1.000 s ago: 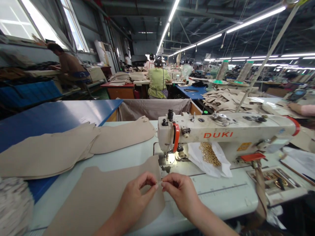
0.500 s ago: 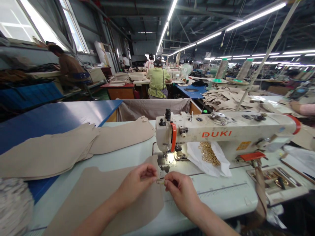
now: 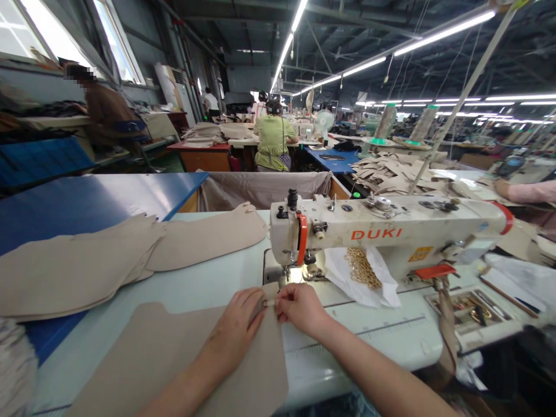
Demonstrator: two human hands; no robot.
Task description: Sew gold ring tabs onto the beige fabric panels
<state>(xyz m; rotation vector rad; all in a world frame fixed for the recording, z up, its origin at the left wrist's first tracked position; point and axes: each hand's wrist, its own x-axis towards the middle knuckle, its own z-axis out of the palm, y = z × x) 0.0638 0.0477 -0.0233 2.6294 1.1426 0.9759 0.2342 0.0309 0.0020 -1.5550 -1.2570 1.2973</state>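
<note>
A beige fabric panel lies flat on the pale sewing table, its top corner just in front of the needle of the white DUKI sewing machine. My left hand rests on that corner with its fingers closed on a small light piece. My right hand pinches the same small piece from the right. Both hands meet close below the lit needle plate.
A stack of beige panels lies at the left, partly on a blue table. A white bag with gold chain sits under the machine arm. A tool tray is at the right. Other people work at tables behind.
Both hands have moved forward and down from above the panel to its top corner by the needle, still pinching the small piece. The view has shifted slightly.
</note>
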